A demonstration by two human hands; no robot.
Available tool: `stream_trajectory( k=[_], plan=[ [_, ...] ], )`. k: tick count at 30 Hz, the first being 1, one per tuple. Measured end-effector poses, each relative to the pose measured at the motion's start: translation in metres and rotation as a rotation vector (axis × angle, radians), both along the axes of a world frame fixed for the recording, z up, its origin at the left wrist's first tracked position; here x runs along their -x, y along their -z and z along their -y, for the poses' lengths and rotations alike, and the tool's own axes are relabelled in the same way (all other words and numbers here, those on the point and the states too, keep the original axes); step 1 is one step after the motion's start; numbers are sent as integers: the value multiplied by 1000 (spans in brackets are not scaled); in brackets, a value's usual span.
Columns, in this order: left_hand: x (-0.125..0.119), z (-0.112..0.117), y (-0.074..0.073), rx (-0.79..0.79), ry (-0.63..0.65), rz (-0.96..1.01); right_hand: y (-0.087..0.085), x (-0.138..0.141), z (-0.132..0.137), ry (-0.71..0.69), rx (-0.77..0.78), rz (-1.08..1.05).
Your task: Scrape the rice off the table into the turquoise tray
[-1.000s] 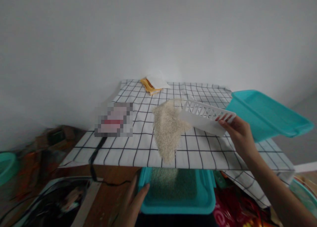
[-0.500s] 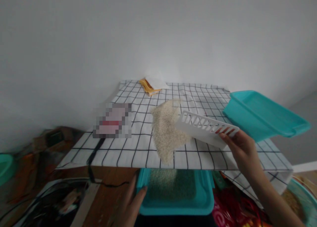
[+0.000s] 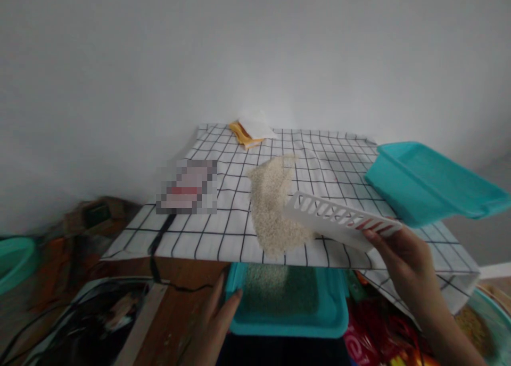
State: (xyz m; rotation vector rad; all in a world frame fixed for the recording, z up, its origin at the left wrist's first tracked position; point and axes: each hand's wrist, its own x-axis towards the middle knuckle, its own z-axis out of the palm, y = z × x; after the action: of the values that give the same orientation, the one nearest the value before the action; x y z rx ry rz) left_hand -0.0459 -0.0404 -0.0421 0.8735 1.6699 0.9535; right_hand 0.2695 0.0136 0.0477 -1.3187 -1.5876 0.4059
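My right hand (image 3: 407, 265) grips one end of a white slotted plastic basket (image 3: 331, 222), tilted with its slotted side upward. Its other end touches or hangs over the right side of a pale heap of rice-like grains (image 3: 273, 201) on the checked tablecloth (image 3: 223, 233). Below the table's front edge is a turquoise bin (image 3: 287, 330), with more grains (image 3: 279, 291) inside. At that bin's left rim is my left hand (image 3: 219, 315), thumb over the edge and fingers partly hidden behind the wall.
Another turquoise bin (image 3: 431, 180) lies tilted at the table's right. A yellow and white packet (image 3: 251, 132) sits at the back by the wall. A blurred-out device (image 3: 187, 188) with a black cable (image 3: 162, 235) is on the left. Red packages (image 3: 375, 329) lie below right.
The white basket and my right hand have moved a little toward the table's front edge. My left hand stays at the bin's rim. The whole view has shifted slightly.
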Motion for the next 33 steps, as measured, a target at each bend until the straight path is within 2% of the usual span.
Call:
stream_trajectory(
  k=[7,13,24,33],
  plan=[
    [-1,-1,-4,100,44,22,1,4,8,10,-3,14],
    [-4,0,-8,-10,18,34,3,6,18,27,-7,48],
    [-6,-2,-4,-15,-40,28,7,-1,25,52,30,72],
    [-10,1,-11,-23,-68,99,3,0,27,107,20,176]
  ],
)
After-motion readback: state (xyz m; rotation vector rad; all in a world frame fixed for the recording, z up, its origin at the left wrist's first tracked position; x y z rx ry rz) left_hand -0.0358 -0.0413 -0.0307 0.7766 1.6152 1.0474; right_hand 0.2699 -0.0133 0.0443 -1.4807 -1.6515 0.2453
